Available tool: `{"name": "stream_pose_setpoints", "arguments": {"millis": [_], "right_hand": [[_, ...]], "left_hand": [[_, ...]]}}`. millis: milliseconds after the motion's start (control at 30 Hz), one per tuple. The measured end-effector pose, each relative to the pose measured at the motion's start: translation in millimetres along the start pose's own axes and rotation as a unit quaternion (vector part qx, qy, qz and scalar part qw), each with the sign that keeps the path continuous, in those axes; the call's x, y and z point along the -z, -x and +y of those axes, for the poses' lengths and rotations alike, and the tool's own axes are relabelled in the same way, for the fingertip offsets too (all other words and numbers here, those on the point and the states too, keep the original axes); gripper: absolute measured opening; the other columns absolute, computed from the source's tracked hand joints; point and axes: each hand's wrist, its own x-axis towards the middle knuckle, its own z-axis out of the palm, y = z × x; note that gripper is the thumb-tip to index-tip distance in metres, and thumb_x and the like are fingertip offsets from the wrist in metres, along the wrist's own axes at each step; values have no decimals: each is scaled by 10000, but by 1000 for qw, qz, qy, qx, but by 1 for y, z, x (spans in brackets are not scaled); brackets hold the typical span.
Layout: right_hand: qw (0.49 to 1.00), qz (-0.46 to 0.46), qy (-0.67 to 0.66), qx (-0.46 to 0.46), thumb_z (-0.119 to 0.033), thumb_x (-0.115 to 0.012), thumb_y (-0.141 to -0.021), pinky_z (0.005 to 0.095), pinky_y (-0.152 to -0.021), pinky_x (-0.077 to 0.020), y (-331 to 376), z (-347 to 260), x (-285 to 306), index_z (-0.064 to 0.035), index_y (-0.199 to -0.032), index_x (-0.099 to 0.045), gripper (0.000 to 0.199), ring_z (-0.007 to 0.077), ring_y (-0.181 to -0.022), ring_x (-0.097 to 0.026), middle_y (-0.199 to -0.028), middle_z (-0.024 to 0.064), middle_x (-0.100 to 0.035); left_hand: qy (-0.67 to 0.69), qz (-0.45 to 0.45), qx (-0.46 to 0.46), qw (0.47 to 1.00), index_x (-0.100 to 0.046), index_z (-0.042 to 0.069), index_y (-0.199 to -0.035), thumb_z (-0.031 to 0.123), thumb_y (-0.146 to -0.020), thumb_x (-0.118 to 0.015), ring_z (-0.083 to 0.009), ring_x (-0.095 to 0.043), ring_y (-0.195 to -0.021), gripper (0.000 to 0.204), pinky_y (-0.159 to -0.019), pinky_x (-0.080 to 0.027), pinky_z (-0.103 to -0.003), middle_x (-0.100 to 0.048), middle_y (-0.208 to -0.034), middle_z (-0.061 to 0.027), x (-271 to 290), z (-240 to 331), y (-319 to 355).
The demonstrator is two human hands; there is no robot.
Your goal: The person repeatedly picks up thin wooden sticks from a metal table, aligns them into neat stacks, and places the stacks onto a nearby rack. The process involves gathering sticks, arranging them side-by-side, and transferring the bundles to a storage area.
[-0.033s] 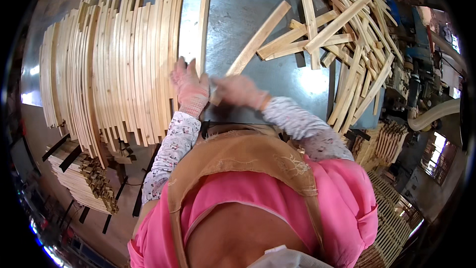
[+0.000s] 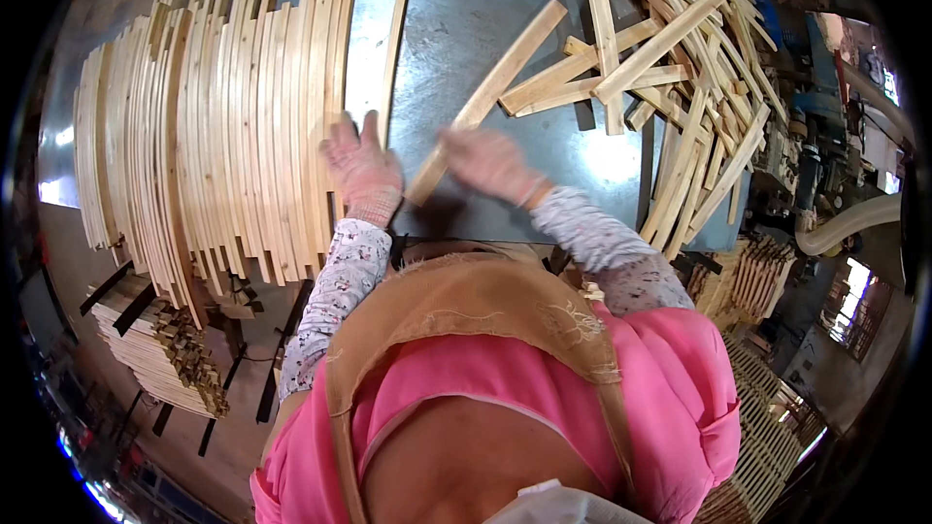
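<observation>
My left hand [image 2: 361,173], in a pale pinkish work glove, lies with fingers spread at the right edge of a row of pale wooden strips [image 2: 233,126]. Beside its fingertips is the near end of a single long strip [image 2: 396,39], set apart from the row. My right hand [image 2: 492,167], gloved the same way, is over or beside a slanting strip [image 2: 510,66] whose near end points toward me. Motion smears its fingers, so I cannot tell whether it grips that strip.
A jumbled heap of wooden strips [image 2: 670,58] covers the right side of the grey metal table [image 2: 447,19]. Stacked strips [image 2: 160,349] rest on dark bars below the table at left. More bundled wood [image 2: 757,281] stands at right, near a pale hose [image 2: 854,223].
My right hand has shifted a little right, away from my left hand. The left hand has moved slightly left with its fingers wider apart. The lone strip's near end has shifted slightly left.
</observation>
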Motion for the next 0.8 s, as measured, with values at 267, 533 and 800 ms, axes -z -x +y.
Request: {"name": "stream_pose_setpoints", "arguments": {"millis": [267, 533, 800], "right_hand": [[746, 408, 6, -526, -451, -809, -858, 488, -1155, -474, 9, 186, 197, 117, -1583, -375, 1018, 483, -1309, -635, -1461, 363, -603], [843, 326, -169, -393, -359, -731, -950, 464, -1035, -547, 4, 229, 177, 63, -1543, -475, 772, 457, -1143, -712, -1237, 331, -724], [901, 220, 215, -305, -493, -801, -878, 555, -981, -543, -17, 214, 137, -80, -1605, -408, 924, 401, -1186, -676, -1266, 231, -672]], "left_hand": [[86, 87, -62, 991, -446, 104, -1624, 274, -944, -708, -422, -310, -1593, 749, -1335, -190, -538, -352, -1697, -256, -44, -7, 7], [163, 17, -109, 980, -607, 156, -1497, 274, -923, -771, -402, -558, -1360, 609, -1175, -434, -545, -607, -1476, -188, -98, 34, 36], [815, -338, 197, 428, -622, -37, -1402, 475, -1035, -655, -210, -671, -893, 631, -728, -603, -368, -702, -1157, -112, -13, 24, 69]]}}
